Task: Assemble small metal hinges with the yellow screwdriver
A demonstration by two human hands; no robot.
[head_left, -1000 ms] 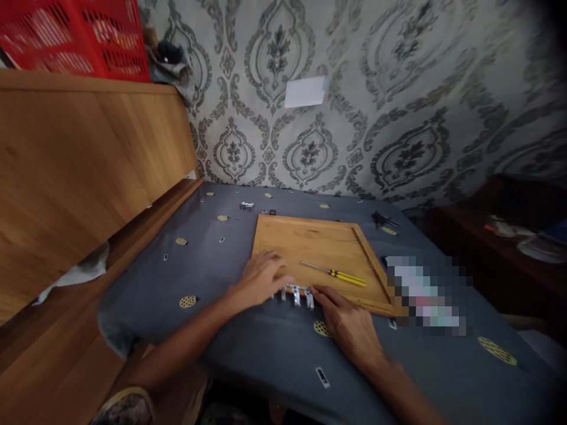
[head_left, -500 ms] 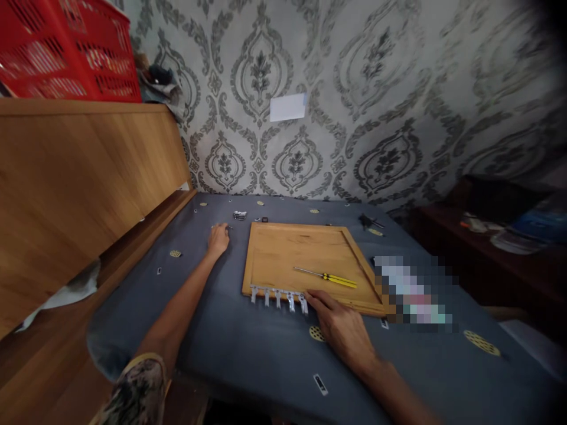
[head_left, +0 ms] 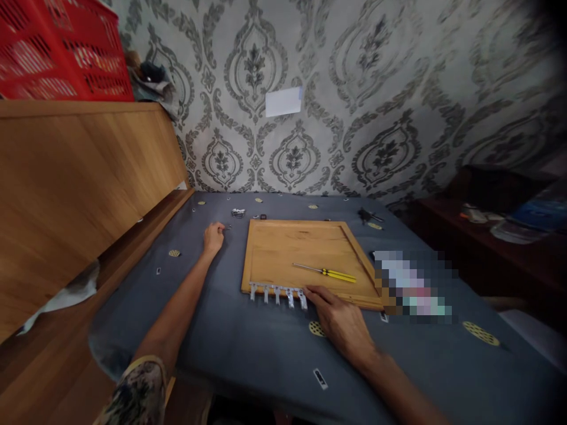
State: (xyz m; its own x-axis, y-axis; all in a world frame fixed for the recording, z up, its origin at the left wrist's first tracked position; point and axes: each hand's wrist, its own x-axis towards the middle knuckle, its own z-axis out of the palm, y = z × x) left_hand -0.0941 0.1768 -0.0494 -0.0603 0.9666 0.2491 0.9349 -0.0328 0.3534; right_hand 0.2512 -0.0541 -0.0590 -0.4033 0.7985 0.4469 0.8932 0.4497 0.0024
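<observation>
A wooden framed board (head_left: 287, 248) lies flat on the cloth-covered table. Along its near edge runs a metal hook rail (head_left: 278, 289) with several silver hooks hanging over the edge. My right hand (head_left: 343, 324) grips the right end of this rail, fingers closed against the board's edge. A screwdriver (head_left: 332, 273) with a yellow and black handle rests on the board. Left of the board, my left hand (head_left: 214, 238) is on the table with its fingers pinched together. Small metal pieces (head_left: 228, 227) lie beside its fingertips; whatever it pinches is too small to name.
A coiled white cable (head_left: 238, 212) lies toward the back of the table, and a dark tool (head_left: 370, 217) at the back right. To the right of the board is a blurred-out item (head_left: 411, 286). A wooden cabinet (head_left: 88, 171) with a red basket (head_left: 66, 53) on top stands at left.
My left hand has drawn slightly left, and its fingers have come closer together beside the small metal pieces. The right hand stays on the hook rail. The view has shifted slightly.
</observation>
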